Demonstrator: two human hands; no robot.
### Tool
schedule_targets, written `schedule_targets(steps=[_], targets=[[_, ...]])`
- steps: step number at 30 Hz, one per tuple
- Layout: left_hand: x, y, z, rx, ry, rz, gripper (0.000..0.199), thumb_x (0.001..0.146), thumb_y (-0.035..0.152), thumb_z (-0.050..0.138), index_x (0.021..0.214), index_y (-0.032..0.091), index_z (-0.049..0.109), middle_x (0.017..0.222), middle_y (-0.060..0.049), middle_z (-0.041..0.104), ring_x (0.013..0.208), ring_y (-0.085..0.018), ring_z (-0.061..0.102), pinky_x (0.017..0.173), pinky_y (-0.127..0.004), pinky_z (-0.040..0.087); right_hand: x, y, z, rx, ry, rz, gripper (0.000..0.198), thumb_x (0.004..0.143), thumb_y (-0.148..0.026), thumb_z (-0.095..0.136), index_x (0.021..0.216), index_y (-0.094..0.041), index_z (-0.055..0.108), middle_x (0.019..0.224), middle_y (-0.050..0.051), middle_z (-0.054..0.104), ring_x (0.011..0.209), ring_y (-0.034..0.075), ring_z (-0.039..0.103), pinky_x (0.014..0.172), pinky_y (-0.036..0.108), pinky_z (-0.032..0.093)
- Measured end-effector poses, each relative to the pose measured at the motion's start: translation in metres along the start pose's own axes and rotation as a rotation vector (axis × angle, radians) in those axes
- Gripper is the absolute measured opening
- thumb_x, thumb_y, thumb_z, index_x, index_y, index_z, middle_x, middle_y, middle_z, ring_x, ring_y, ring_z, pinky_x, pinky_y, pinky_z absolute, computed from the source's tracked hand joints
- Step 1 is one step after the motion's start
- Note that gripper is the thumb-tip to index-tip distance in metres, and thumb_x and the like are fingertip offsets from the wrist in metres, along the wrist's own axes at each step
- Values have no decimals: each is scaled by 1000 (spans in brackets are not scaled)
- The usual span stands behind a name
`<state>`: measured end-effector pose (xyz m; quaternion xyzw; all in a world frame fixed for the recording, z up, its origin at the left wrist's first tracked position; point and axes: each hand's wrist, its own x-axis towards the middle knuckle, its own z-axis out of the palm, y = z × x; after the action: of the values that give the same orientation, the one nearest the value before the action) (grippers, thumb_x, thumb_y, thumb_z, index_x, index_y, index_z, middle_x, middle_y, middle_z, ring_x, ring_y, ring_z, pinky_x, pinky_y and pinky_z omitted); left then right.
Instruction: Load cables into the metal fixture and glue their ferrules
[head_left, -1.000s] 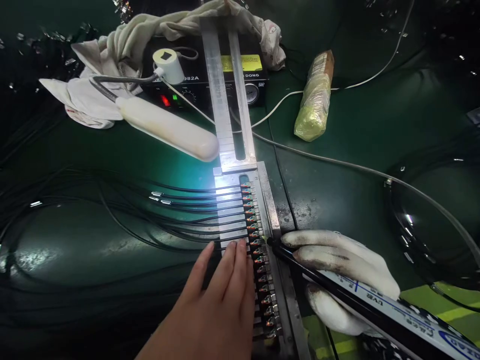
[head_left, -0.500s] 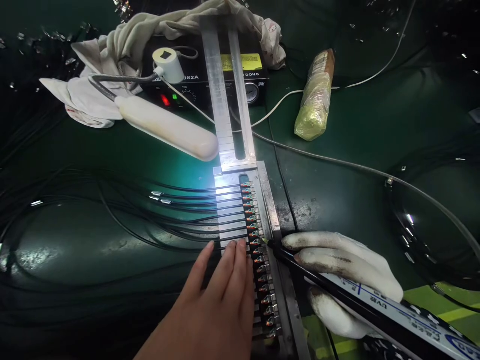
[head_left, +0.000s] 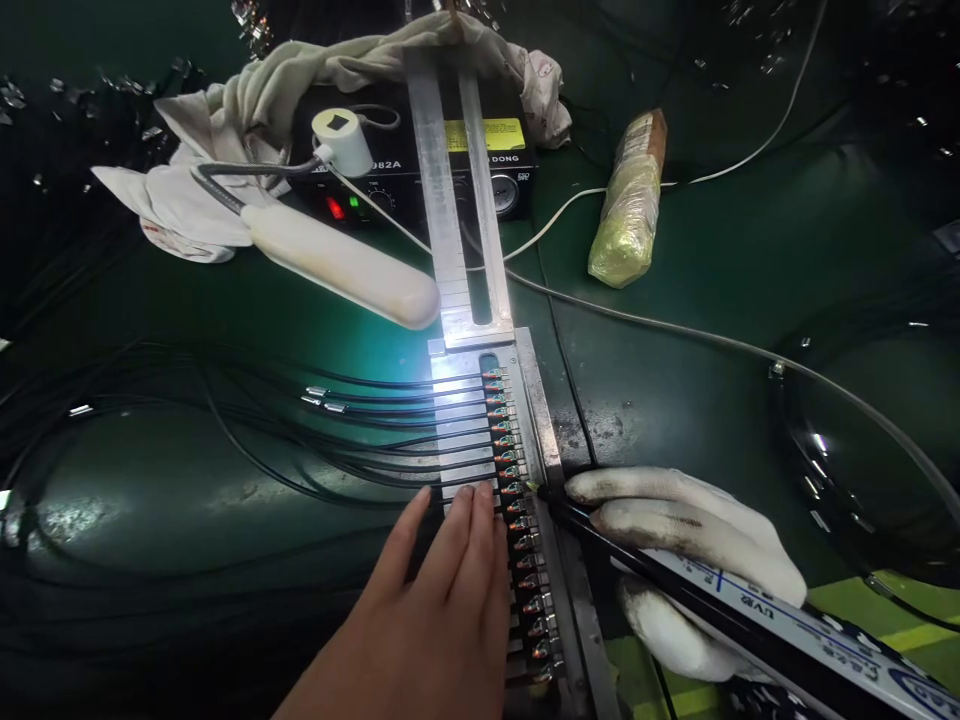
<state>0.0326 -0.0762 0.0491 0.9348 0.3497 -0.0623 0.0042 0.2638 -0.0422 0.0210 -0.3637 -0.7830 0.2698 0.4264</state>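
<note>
green counter (head_left: 675, 390): left fingers (head_left: 442, 550) lie extended, unclenched, over cables (head_left: 465, 464). right fingers (head_left: 660, 525) grasp the black tube (head_left: 675, 576), barely shifted; work stays at the connectors (head_left: 511, 472).

The head camera faces forward and down (near both hands (head_left: 439, 610)).

A control box (head_left: 401, 187), metal fixture (head_left: 544, 420) and cables (head_left: 397, 467) suggest a workshop.

left grip (head_left: 442, 600): bare | right grip (head_left: 739, 545): smudged white glove (head_left: 757, 540) | sleeve (head_left: 844, 628): patterned
</note>
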Motion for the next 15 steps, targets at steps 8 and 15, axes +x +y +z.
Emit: schedule_targets(steps=[8,15], targets=[[1,-1,-1,8,-4,-5,43,96,32,34,124,17,62,132,-9,61,127,-29,47,107,-51,27,-1,2,0,4,-2,6,26,73,-16,64,99,-12,65,98,8,71,96,21,69,81,31,61],[4,-1,0,17,-6,-3,41,95,34,38,125,18,62,132,-8,61,127,-29,47,107,-51,27,-3,7,1,20,-8,9,34,73,-22,70,104,-12,65,105,12,70,96,26,70,80,36,62]])
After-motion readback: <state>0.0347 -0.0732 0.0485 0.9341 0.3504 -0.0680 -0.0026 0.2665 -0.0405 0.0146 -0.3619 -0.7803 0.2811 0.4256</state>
